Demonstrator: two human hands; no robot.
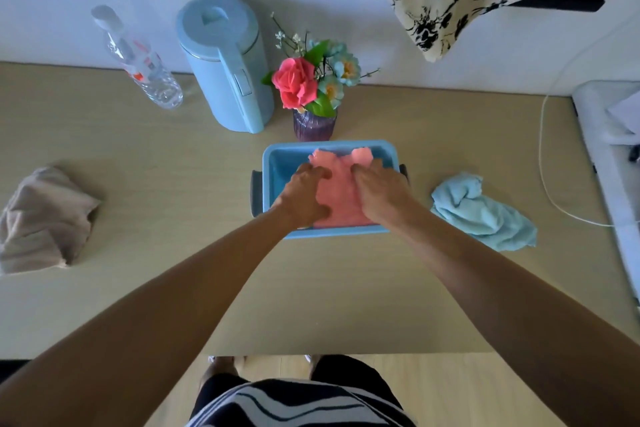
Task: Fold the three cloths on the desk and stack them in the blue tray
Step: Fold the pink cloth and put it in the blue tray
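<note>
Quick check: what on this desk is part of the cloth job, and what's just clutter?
Job: folded pink cloth, blue plastic tray, crumpled beige cloth, crumpled light-blue cloth.
Clutter: clear water bottle, pale-blue kettle, flower vase, white cable.

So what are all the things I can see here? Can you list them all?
pink cloth: 1, pink, in the blue tray under both hands
blue tray: 1, blue, middle of the desk
beige cloth: 1, beige, crumpled, left
light blue cloth: 1, light blue, crumpled, right of tray
kettle: 1, pale blue, back
water bottle: 1, clear, back left
vase of flowers: 1, purple vase, behind tray
cable: 1, white, right
desk: 1, light wood
left hand: 1, flat on pink cloth
right hand: 1, flat on pink cloth
</note>
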